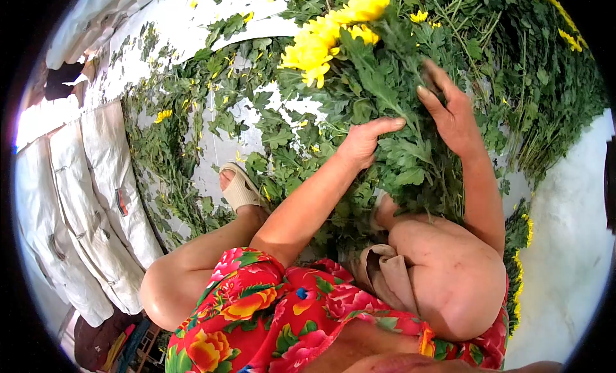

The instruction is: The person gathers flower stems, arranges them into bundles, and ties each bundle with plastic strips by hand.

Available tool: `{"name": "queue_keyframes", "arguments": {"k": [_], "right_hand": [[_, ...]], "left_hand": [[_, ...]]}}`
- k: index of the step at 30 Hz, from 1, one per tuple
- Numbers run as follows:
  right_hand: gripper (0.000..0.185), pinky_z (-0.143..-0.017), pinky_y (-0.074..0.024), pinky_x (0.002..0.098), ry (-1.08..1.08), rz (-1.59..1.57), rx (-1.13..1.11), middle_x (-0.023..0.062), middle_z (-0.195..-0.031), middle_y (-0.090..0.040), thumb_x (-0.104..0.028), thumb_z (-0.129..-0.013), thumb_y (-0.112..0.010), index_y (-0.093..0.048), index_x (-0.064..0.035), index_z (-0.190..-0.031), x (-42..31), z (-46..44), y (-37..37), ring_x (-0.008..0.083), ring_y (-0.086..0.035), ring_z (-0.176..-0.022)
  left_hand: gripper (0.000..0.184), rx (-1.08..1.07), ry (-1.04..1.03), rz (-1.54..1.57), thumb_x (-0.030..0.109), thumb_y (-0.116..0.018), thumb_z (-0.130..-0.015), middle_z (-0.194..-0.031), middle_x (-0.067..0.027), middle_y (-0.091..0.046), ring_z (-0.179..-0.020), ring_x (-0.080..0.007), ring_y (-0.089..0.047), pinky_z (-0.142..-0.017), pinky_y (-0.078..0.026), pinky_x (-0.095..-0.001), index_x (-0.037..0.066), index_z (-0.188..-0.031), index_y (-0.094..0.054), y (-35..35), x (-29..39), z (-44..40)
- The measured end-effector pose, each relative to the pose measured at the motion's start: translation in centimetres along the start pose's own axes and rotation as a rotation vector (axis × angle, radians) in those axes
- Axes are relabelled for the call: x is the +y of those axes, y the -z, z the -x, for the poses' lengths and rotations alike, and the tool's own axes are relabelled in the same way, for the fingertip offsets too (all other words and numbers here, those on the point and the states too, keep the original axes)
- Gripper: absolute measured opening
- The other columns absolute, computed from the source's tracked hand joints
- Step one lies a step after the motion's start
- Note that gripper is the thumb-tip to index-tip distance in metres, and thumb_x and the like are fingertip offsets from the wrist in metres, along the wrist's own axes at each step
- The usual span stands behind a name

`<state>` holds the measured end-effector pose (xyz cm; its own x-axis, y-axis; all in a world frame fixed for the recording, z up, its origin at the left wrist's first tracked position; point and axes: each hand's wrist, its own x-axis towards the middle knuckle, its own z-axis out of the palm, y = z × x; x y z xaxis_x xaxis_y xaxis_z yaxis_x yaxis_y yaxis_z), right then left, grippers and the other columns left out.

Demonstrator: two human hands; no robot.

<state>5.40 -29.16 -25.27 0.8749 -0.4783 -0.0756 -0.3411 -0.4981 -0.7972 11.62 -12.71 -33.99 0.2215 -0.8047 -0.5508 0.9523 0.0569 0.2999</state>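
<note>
A bunch of yellow chrysanthemums (324,36) with leafy green stems slants across the middle of the head view, its blooms pointing up and left. My left hand (369,140) is closed round the leafy stems, thumb lying along the top; its other fingers are mostly hidden below the leaves. On the right side of the bunch, my right hand (451,113) has its thumb and fingers stretched out and apart, close against the leaves. Whether it touches them I cannot tell.
Cut chrysanthemum stems (539,84) lie piled at the right. Loose leaves (170,180) and petals litter the pale floor around my sandalled foot (240,187). White fabric bundles (96,212) stand at the left. More yellow blooms (523,264) line the right side beside my knee.
</note>
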Motion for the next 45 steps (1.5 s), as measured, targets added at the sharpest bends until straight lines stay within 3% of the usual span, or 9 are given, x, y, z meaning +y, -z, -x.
{"name": "queue_keyframes", "arguments": {"k": [10, 18, 21, 30, 32, 36, 38, 40, 45], "right_hand": [[0.036, -0.069, -0.0477, 0.0289, 0.221, 0.245, 0.250, 0.0113, -0.087, -0.057, -0.003, -0.091, -0.062, -0.063, -0.0098, -0.127, -3.1, 2.2, -1.1, 0.0254, -0.055, -0.072], [0.046, -0.082, -0.0506, 0.0328, 0.058, 0.492, 0.050, 0.0140, -0.115, -0.063, 0.002, -0.087, -0.060, -0.057, -0.0057, -0.133, -4.7, 3.0, -0.7, 0.0284, -0.063, -0.096], [0.051, -0.104, -0.0349, 0.0480, 0.372, 0.548, 0.094, 0.0213, -0.140, -0.043, -0.002, -0.085, -0.058, -0.050, -0.0042, -0.135, -3.6, 2.7, -1.0, 0.0398, -0.041, -0.131], [0.046, -0.104, -0.0393, 0.0433, 0.378, 0.376, 0.207, 0.0211, -0.134, -0.054, -0.012, -0.091, -0.056, -0.051, -0.0037, -0.136, -4.0, 3.1, 0.5, 0.0367, -0.051, -0.125], [0.047, -0.109, -0.0380, 0.0386, 0.222, -0.071, 0.143, 0.0175, -0.140, -0.052, -0.020, -0.097, -0.054, -0.047, -0.0054, -0.142, -5.6, 4.2, 2.7, 0.0305, -0.050, -0.129], [0.056, -0.112, -0.0337, 0.0360, 0.231, -0.043, 0.208, 0.0150, -0.146, -0.049, -0.035, -0.099, -0.054, -0.042, -0.0106, -0.148, -2.9, 8.7, 9.5, 0.0260, -0.046, -0.134], [0.056, -0.110, -0.0369, 0.0379, 0.158, 0.175, 0.179, 0.0140, -0.145, -0.050, -0.039, -0.098, -0.053, -0.045, -0.0114, -0.146, 2.5, 11.3, 11.4, 0.0266, -0.047, -0.133], [0.059, -0.110, -0.0364, 0.0406, -0.203, 0.143, -0.120, 0.0140, -0.146, -0.049, -0.046, -0.096, -0.054, -0.049, -0.0109, -0.143, 8.6, 14.3, 10.7, 0.0292, -0.047, -0.132], [0.061, -0.093, -0.0456, 0.0483, -0.215, 0.836, -0.279, 0.0175, -0.123, -0.059, -0.028, -0.084, -0.073, -0.053, -0.0139, -0.140, 19.2, 24.6, 5.9, 0.0345, -0.056, -0.112]], "left_hand": [[0.044, 0.000, -0.063, -0.012, 0.008, -0.075, -0.081, -0.113, -0.0079, -0.068, -0.099, -0.0185, -0.065, -0.092, -0.053, -0.0347, 0.001, -0.123, -0.062, -2.5, 0.6, 0.7], [0.058, -0.089, -0.201, 0.023, 0.005, -0.075, -0.080, -0.126, -0.0062, -0.060, -0.113, -0.0191, -0.058, -0.102, -0.047, -0.0371, 0.005, -0.134, -0.053, -2.9, -0.2, 1.4], [0.054, -0.119, -0.183, 0.050, 0.005, -0.072, -0.081, -0.125, -0.0070, -0.061, -0.111, -0.0205, -0.059, -0.101, -0.047, -0.0386, 0.003, -0.132, -0.054, -3.0, -0.1, 2.0], [0.035, -0.007, -0.102, -0.043, 0.019, -0.065, -0.087, -0.108, -0.0104, -0.068, -0.098, -0.0218, -0.065, -0.091, -0.053, -0.0364, -0.001, -0.115, -0.063, -7.6, 2.0, 3.7], [0.035, -0.018, -0.200, -0.101, 0.020, -0.066, -0.087, -0.110, -0.0108, -0.068, -0.101, -0.0227, -0.066, -0.093, -0.053, -0.0385, 0.000, -0.116, -0.063, -10.0, 4.0, 5.6], [0.048, 0.228, -0.633, -0.277, 0.039, -0.067, -0.084, -0.108, -0.0148, -0.066, -0.090, -0.0303, -0.067, -0.082, -0.057, -0.0450, 0.003, -0.116, -0.063, -11.0, 10.8, 8.0], [0.051, -0.672, -0.349, -0.255, 0.043, -0.042, -0.095, -0.102, -0.0167, -0.070, -0.094, -0.0339, -0.069, -0.074, -0.058, -0.0485, 0.002, -0.116, -0.063, -5.7, 20.1, 8.3], [0.048, -0.437, -0.649, -0.362, 0.039, -0.043, -0.095, -0.101, -0.0168, -0.069, -0.093, -0.0330, -0.069, -0.073, -0.058, -0.0472, 0.001, -0.115, -0.063, -7.2, 23.7, 12.7], [0.040, 0.048, -1.034, -0.763, 0.030, -0.046, -0.093, -0.100, -0.0170, -0.069, -0.088, -0.0309, -0.068, -0.070, -0.059, -0.0439, -0.001, -0.114, -0.062, -10.2, 28.6, 24.0]]}}
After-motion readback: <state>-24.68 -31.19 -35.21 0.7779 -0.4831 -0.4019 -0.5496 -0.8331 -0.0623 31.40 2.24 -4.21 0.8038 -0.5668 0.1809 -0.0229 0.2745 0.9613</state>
